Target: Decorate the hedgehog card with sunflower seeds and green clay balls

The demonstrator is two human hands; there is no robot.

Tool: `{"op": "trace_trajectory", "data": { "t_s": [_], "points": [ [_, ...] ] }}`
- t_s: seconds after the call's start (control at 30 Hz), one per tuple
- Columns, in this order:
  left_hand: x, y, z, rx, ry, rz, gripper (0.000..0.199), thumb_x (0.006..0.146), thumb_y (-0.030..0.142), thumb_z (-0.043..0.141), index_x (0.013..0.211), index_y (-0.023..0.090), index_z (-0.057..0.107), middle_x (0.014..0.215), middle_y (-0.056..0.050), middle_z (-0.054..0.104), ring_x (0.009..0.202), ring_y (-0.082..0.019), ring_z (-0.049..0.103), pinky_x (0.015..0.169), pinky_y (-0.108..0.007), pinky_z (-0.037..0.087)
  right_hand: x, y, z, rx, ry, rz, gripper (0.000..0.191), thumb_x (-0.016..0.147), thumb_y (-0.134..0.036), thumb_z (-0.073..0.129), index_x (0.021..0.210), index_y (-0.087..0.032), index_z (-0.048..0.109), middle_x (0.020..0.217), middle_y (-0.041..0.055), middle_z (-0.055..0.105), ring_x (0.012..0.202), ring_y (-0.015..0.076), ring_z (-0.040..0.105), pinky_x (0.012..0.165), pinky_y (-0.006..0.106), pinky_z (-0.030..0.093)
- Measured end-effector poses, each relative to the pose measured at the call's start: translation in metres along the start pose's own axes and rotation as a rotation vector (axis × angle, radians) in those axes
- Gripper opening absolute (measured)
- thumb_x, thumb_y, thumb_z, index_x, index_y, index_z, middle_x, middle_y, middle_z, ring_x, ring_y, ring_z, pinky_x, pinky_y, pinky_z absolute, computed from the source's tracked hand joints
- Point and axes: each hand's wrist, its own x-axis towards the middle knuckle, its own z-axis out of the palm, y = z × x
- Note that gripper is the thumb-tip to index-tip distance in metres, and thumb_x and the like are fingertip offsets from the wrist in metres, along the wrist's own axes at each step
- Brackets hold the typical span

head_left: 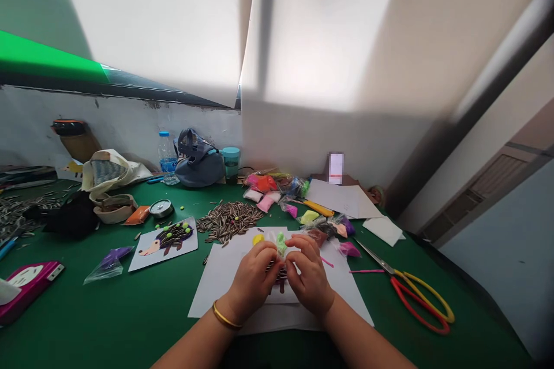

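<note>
Light green modelling clay in a clear plastic bag (281, 241) is pinched between the fingertips of my left hand (253, 274) and my right hand (310, 277). Both hands are closed and nearly meet. Beneath them lie white paper sheets (212, 291) and a partly hidden hedgehog picture (282, 286) with dark seed spines. Just behind my left hand is a bit of yellow clay (258, 238). Another hedgehog picture (173, 236), with sunflower-seed spines and green dots, lies to the left. A gold bangle circles my left wrist.
Sunflower seeds (229, 220) are heaped behind the paper. Open scissors (415, 294) with red and yellow handles lie at right. Bagged clay (264, 184), a yellow-handled tool (318, 208) and a phone (336, 168) are farther back. A magenta tool (32, 288) is at left.
</note>
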Motion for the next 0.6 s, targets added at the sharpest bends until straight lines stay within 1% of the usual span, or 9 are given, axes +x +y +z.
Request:
{"op": "trace_trajectory", "data": {
  "t_s": [0.1,0.2,0.37,0.5,0.6],
  "points": [
    [0.000,-0.001,0.000,0.010,-0.024,-0.001,0.010,0.092,0.022,0.053,0.084,0.023,0.059,0.098,-0.007,0.063,0.094,-0.022,0.057,0.086,-0.036,0.047,0.000,0.001,0.000,0.012,0.013,0.011,0.016,0.085,-0.012,0.050,0.079,-0.023,0.060,0.110,0.0068,0.059,0.114,0.0261,0.051,0.098,0.048,0.043],
    [0.000,0.000,0.000,0.014,-0.013,-0.013,0.010,0.090,0.021,0.053,0.081,0.022,0.058,0.099,-0.007,0.063,0.093,-0.021,0.057,0.083,-0.035,0.047,0.000,0.001,0.001,0.030,0.024,0.013,0.016,0.084,-0.010,0.049,0.080,-0.022,0.060,0.109,0.0068,0.059,0.114,0.0257,0.051,0.098,0.047,0.044],
    [0.003,0.007,0.000,0.007,0.017,-0.065,0.014,0.087,0.016,0.051,0.075,0.022,0.051,0.090,-0.004,0.060,0.085,-0.019,0.056,0.078,-0.032,0.046,0.000,0.003,0.000,0.029,0.067,0.021,0.016,0.084,-0.008,0.048,0.081,-0.022,0.057,0.107,0.0073,0.057,0.111,0.0257,0.051,0.097,0.049,0.043],
    [0.002,0.002,0.004,-0.036,0.072,-0.157,0.015,0.081,0.014,0.052,0.070,0.022,0.047,0.082,-0.002,0.060,0.081,-0.018,0.056,0.076,-0.031,0.046,0.000,0.004,0.000,0.019,0.078,0.015,0.016,0.084,-0.010,0.049,0.082,-0.023,0.057,0.105,0.0073,0.057,0.110,0.0260,0.052,0.097,0.051,0.044],
    [0.001,-0.005,0.007,-0.189,0.140,-0.261,0.010,0.079,0.016,0.055,0.075,0.022,0.049,0.086,-0.002,0.061,0.080,-0.017,0.057,0.075,-0.029,0.047,-0.001,0.007,-0.001,0.027,0.032,0.000,0.012,0.087,-0.014,0.051,0.084,-0.023,0.059,0.110,0.0075,0.058,0.114,0.0267,0.052,0.099,0.051,0.043]
  ]
}}
